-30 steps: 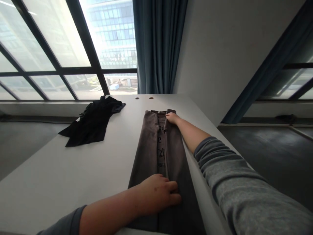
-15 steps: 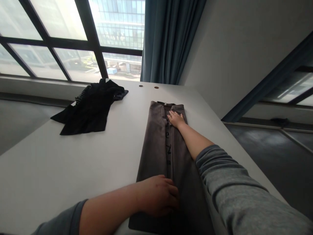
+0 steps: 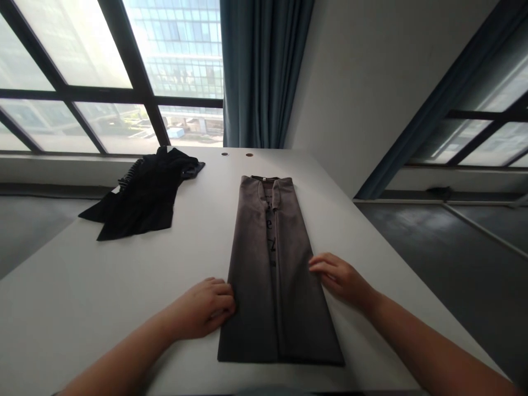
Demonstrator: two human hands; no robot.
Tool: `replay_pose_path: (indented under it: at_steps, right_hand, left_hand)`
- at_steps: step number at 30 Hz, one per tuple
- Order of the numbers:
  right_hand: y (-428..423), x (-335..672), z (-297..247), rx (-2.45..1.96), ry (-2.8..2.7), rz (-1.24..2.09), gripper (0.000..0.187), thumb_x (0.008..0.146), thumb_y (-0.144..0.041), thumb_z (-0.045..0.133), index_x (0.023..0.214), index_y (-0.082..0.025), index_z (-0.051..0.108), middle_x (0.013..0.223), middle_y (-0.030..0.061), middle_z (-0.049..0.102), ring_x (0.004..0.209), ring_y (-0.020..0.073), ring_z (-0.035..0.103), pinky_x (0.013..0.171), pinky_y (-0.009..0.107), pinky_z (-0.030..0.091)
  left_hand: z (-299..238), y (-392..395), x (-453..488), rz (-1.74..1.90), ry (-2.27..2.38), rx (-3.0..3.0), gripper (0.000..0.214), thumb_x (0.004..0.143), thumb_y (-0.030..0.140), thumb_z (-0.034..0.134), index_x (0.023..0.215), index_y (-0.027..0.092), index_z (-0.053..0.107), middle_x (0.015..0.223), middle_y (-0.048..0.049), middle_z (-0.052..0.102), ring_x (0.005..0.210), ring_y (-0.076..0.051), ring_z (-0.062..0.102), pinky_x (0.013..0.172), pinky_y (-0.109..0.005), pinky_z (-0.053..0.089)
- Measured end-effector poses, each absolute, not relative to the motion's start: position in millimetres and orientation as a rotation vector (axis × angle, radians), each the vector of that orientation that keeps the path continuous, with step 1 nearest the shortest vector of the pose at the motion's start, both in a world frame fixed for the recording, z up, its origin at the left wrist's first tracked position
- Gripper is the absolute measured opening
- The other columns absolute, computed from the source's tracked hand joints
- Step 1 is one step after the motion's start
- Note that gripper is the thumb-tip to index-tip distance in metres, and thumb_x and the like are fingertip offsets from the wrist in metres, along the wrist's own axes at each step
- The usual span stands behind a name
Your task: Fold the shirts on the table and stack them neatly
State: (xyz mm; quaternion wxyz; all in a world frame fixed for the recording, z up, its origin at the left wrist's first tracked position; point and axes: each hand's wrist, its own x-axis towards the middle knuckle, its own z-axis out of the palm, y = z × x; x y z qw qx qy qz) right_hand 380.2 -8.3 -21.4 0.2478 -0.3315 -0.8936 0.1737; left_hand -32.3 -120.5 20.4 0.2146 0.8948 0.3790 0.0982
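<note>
Change: The right hand (image 3: 340, 278) has left the far end of the garment and come back to the near end, level with the left hand (image 3: 202, 308). Neither hand now lies along the central fold, so the folded shape sits uncovered.

Garment: A long grey-brown suede-like garment (image 3: 258, 275) lies flat and straight on the table, running from near to far. Its two sides are folded in to meet down the middle, and a narrow strip of black printed lettering (image 3: 270, 231) shows between them at the far end. A dark collar band (image 3: 268, 178) marks the far end.

Left hand: Its relaxed fingers overlap the garment's left edge near the near end.

Right hand: Its fingertips reach the garment's right edge, opposite the left hand.

Grip: Both hands are open and slightly curved, and neither closes on any cloth.

Table: A crumpled black garment (image 3: 142, 195) lies to the left on the white table (image 3: 82, 275), well apart from the grey-brown one. Two small round holes (image 3: 237, 154) sit near the far edge.

Beyond: Dark-framed windows (image 3: 70, 82) and a blue-grey curtain (image 3: 262, 71) stand past the far edge.
</note>
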Motion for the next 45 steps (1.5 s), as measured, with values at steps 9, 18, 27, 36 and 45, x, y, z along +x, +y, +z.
replay_pose_path:
  at_steps: [9, 18, 27, 36, 45]
  right_hand:
    - [-124, 402, -27, -0.799, -2.526, 0.572, 0.047, 0.096, -0.016, 0.059, 0.133, -0.043, 0.071, 0.139, 0.0047, 0.069, 0.139, 0.0249, 0.058, 0.122, 0.051, 0.045]
    - [-123, 396, -32, -0.645, -2.597, 0.548, 0.042, 0.092, -0.007, 0.056, 0.125, -0.025, 0.075, 0.139, 0.0103, 0.069, 0.138, 0.0252, 0.059, 0.126, 0.053, 0.036]
    - [-122, 396, -40, -0.732, -2.57, 0.634, 0.046, 0.092, -0.011, 0.059, 0.134, -0.027, 0.07, 0.145, 0.0098, 0.065, 0.143, 0.0258, 0.054, 0.127, 0.055, 0.031]
    - [-126, 381, -57, -0.845, -2.407, 0.581, 0.052, 0.092, -0.006, 0.049, 0.139, -0.026, 0.063, 0.142, 0.0085, 0.067, 0.137, 0.0226, 0.06, 0.125, 0.052, 0.037]
    - [-129, 381, -52, -0.825, -2.363, 0.609, 0.043, 0.089, -0.01, 0.057, 0.127, -0.026, 0.07, 0.133, 0.0083, 0.073, 0.134, 0.0258, 0.063, 0.125, 0.056, 0.036]
  left_hand:
    - [4, -172, -38, 0.338, 1.134, 2.461, 0.038, 0.094, 0.011, 0.052, 0.112, 0.032, 0.077, 0.128, -0.0022, 0.068, 0.123, -0.022, 0.058, 0.11, -0.039, 0.048]
    - [-23, -182, -34, 0.55, 1.223, 2.571, 0.035, 0.09, 0.005, 0.052, 0.109, 0.027, 0.072, 0.126, -0.0036, 0.073, 0.123, -0.023, 0.062, 0.109, -0.042, 0.048]
    - [-35, -163, -30, 0.634, 1.392, 2.484, 0.033, 0.097, 0.012, 0.048, 0.115, 0.027, 0.072, 0.125, -0.0067, 0.071, 0.117, -0.022, 0.064, 0.105, -0.041, 0.051]
    - [-22, -153, -28, 0.331, 1.529, 2.774, 0.032, 0.097, 0.014, 0.057, 0.122, 0.029, 0.07, 0.129, -0.0045, 0.072, 0.117, -0.028, 0.062, 0.098, -0.046, 0.047]
    - [-13, -160, -32, 0.401, 1.152, 2.78, 0.04, 0.085, 0.012, 0.065, 0.12, 0.031, 0.07, 0.133, -0.0017, 0.07, 0.127, -0.026, 0.06, 0.109, -0.043, 0.043]
